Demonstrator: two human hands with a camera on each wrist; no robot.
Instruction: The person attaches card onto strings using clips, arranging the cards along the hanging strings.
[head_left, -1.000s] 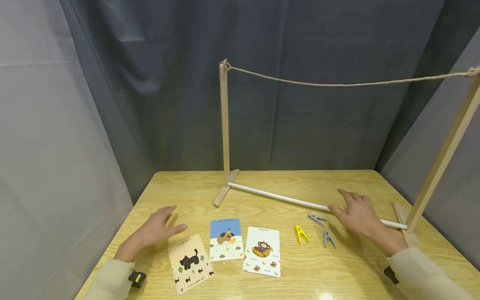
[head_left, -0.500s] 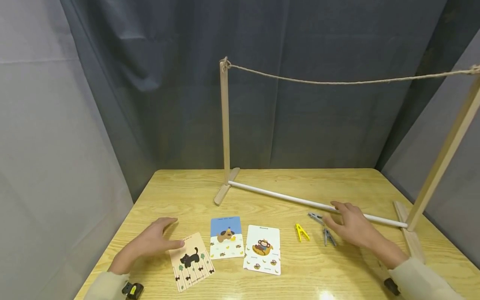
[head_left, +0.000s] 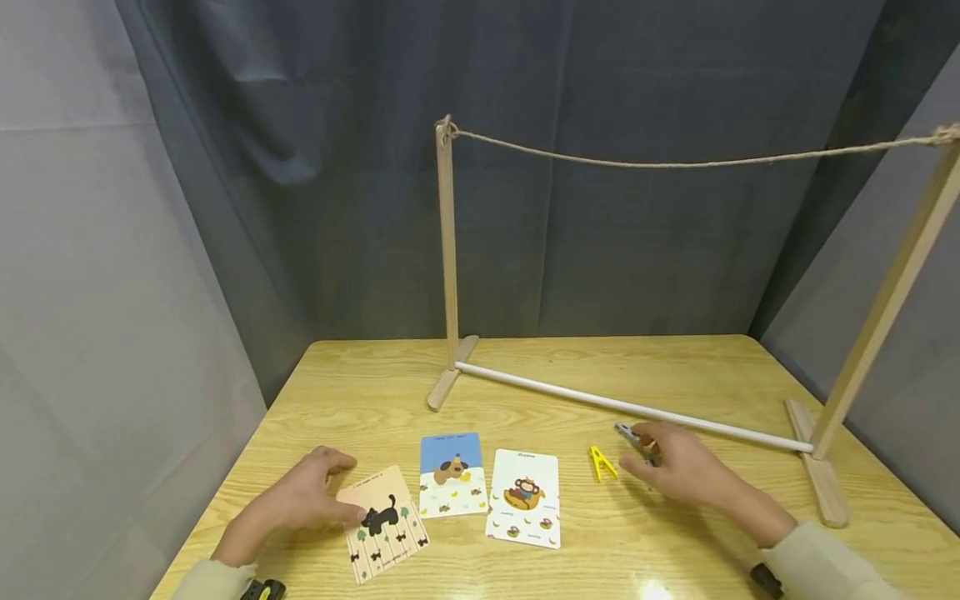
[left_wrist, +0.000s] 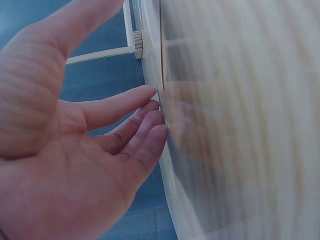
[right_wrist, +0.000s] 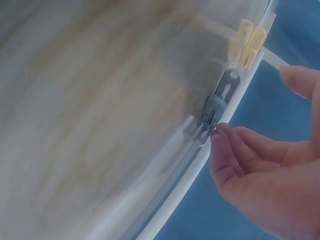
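My left hand [head_left: 296, 498] is at the left edge of a peach card with a black cat [head_left: 390, 546], its thumb over the card. In the left wrist view, that hand's fingertips [left_wrist: 152, 120] meet the tabletop and the thumb is spread apart. My right hand [head_left: 686, 467] reaches down over two grey clothespins, covering most of one; the other grey clothespin [head_left: 625, 431] pokes out past the fingers. In the right wrist view, fingertips are close to a grey clothespin [right_wrist: 227, 92], thumb well away. A yellow clothespin [head_left: 603, 463] lies just left of the hand.
A blue-and-white dog card [head_left: 453, 477] and a white monkey card [head_left: 523, 502] lie mid-table. Behind stands a wooden frame with two posts [head_left: 447, 250], a white bottom rod [head_left: 555, 389] and a slack twine line [head_left: 660, 165]. Dark curtains [head_left: 360, 208] close off the back.
My right hand has come left and toward me, down onto the grey clothespins. My left hand has lowered slightly, its thumb now farther over the cat card. Cards and yellow clothespin stay put.
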